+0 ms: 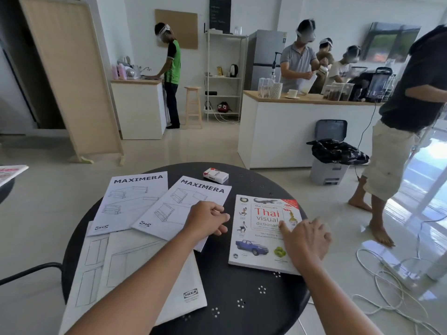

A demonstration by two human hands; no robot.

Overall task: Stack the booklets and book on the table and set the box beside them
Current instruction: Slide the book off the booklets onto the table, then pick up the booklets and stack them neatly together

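On a round black table (242, 293) lie three white booklets. One MAXIMERA booklet (128, 201) sits far left, a second MAXIMERA booklet (174, 209) overlaps it to the right, and a larger booklet (135, 272) lies nearest me, partly under my left arm. A Thai visual dictionary book (258, 238) lies flat on the right. A small red and white box (216, 175) rests at the far edge. My left hand (205, 221) hovers loosely curled over the second booklet's right edge, holding nothing. My right hand (304, 240) rests fingers spread on the book's right side.
A person stands barefoot close to the table on the right (396, 131). White cables (387, 286) trail on the floor at right. A bin with a black bag (331, 153) stands by a white counter. A folding screen (70, 76) leans at left.
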